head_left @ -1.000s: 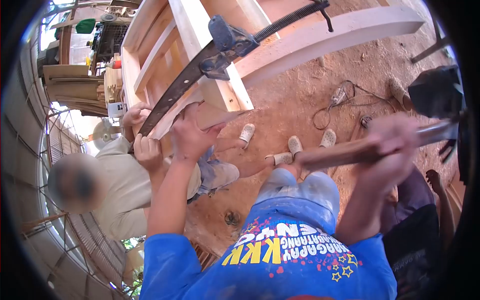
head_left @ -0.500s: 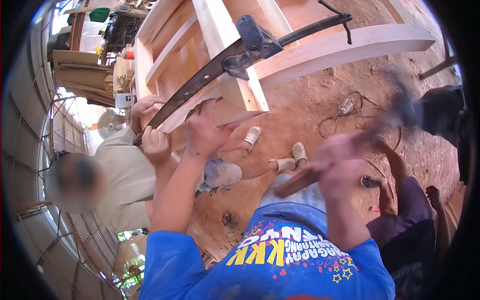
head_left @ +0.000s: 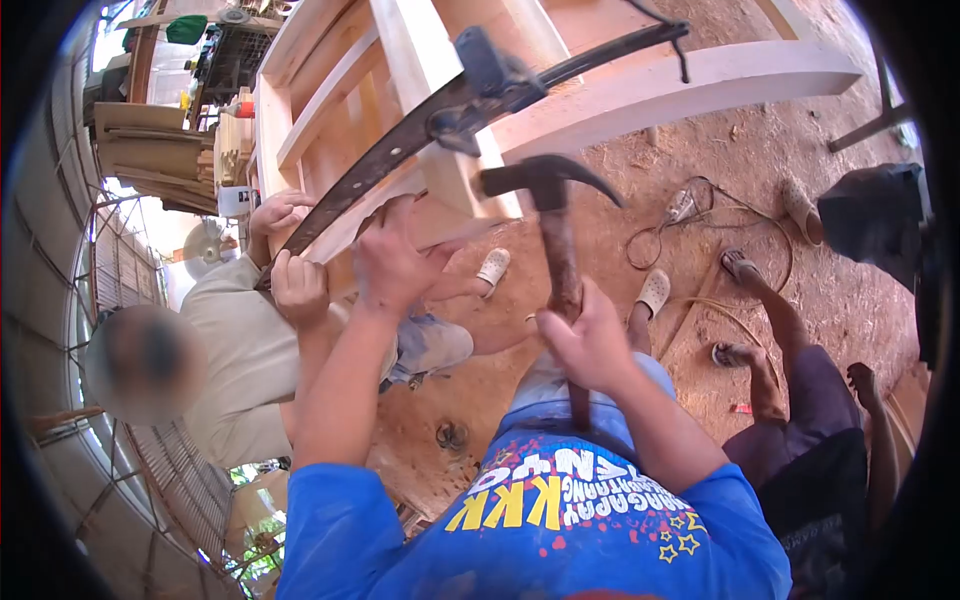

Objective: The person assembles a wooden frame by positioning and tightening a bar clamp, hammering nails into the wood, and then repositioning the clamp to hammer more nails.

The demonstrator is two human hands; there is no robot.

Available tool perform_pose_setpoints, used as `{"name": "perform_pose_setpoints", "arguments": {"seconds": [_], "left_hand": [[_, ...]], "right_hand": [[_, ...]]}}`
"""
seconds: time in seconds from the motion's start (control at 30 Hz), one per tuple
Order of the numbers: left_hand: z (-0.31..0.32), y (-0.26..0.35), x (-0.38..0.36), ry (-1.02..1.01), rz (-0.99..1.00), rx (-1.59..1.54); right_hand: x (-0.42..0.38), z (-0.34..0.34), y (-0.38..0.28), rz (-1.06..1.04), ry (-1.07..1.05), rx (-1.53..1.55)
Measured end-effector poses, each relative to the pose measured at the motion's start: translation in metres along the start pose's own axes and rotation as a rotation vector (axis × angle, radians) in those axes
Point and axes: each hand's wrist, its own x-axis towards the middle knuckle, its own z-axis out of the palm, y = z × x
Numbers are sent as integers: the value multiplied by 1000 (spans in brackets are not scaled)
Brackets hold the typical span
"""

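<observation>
My right hand (head_left: pixel 590 335) is wrapped round the handle of a claw hammer (head_left: pixel 560 250). The hammer's striking face is at the lower end of a pale wooden beam (head_left: pixel 425 60). Beside that end, my left hand (head_left: pixel 395 262) grips the edge of the wooden frame (head_left: pixel 455 220), thumb pointing right; its fingertips are partly hidden. A long metal bar clamp (head_left: pixel 380 160) lies slanting across the frame, its dark jaw over the beam.
At the left a co-worker in a light shirt (head_left: pixel 235 345) has both hands by the clamp's lower end. Another person (head_left: pixel 820 450) is at the lower right. A looped cord (head_left: pixel 715 200), legs and shoes are on the dirt floor. Boards (head_left: pixel 150 150) are stacked upper left.
The hammer, blurred and at the right before, has swung up and left to the beam's end with my right hand. My left hand stays on the frame. The view has shifted slightly.
</observation>
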Motion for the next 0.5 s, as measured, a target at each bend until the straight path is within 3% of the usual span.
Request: {"name": "perform_pose_setpoints", "arguments": {"seconds": [0.03,0.13,0.2,0.3,0.37,0.43,0.5], "left_hand": [[-1,2,1,-22,-11,4],[-3,3,-8,-64,-48,12],[0,0,-1,-18,-33,-5],[0,0,0,-2,-24,-18],[1,1,2,-4,-57,-11],[-2,-1,-6,-32,-68,14],[2,-9,-3,-40,-42,37]], "right_hand": [[2,-3,-40,344,-237,314],[17,-48,-72,281,26,217],[33,-78,-83,-78,234,594],[41,-95,-93,-289,350,1005],[23,-54,-52,-136,181,738],[14,-11,-27,-270,-199,-257],[20,-31,-41,44,-186,6]]}}
